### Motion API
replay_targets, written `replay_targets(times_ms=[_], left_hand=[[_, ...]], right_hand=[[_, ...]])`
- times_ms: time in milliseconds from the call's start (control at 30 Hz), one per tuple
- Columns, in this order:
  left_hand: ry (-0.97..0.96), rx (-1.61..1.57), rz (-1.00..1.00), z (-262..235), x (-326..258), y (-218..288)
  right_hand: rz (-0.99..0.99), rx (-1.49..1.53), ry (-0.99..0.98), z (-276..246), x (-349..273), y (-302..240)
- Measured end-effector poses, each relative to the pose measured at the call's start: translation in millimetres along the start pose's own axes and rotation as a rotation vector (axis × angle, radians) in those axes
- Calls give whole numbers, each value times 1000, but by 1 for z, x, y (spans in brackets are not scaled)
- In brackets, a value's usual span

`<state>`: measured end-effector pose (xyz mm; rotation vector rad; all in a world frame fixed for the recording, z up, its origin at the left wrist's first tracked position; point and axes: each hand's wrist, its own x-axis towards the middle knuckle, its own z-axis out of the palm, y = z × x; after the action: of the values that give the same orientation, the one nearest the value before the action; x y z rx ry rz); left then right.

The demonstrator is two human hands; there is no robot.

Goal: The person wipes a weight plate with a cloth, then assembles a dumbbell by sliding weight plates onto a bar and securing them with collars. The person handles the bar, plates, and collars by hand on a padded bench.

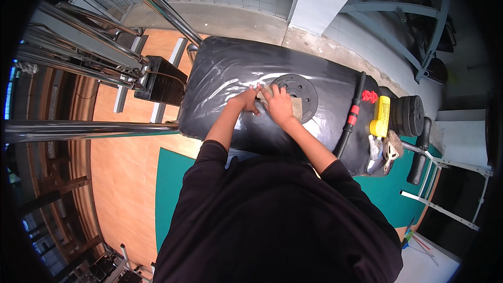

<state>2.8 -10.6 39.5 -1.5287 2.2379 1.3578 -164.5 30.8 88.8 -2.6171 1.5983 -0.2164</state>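
A black round weight plate (301,91) lies flat on a shiny black padded bench (225,73). A beige cloth (296,108) sits on the plate's near-left part. My right hand (279,106) presses flat on that cloth, fingers spread. My left hand (248,98) rests beside it on the pad, its fingertips touching the cloth's left edge (264,91). Both forearms reach up from my black-clad body.
On the bench's right end lie a black bar with red bands (352,116), a red clip (369,96), a yellow tool (381,116) and a beige rag (393,147). Stacked black plates (411,115) stand further right. Chrome machine rails (89,126) and a black weight stack (162,81) are left.
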Motion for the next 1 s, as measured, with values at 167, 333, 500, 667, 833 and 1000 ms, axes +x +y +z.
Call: replay_targets(times_ms=[167,333,500,667,833,1000], left_hand=[[-107,85,-24,-8,-3,17],[-105,109,-9,-6,-4,16],[-105,115,-15,-4,-3,16],[-136,133,-5,-12,-4,19],[-120,102,-32,-7,-7,20],[-112,103,-26,-7,-7,24]], right_hand=[[-67,-16,-61,-14,-66,25],[130,-63,-34,-37,-88,99],[256,47,0,-41,-72,104],[32,175,-69,-33,-91,30],[89,163,-48,-37,-88,54],[301,130,86,-39,-72,108]])
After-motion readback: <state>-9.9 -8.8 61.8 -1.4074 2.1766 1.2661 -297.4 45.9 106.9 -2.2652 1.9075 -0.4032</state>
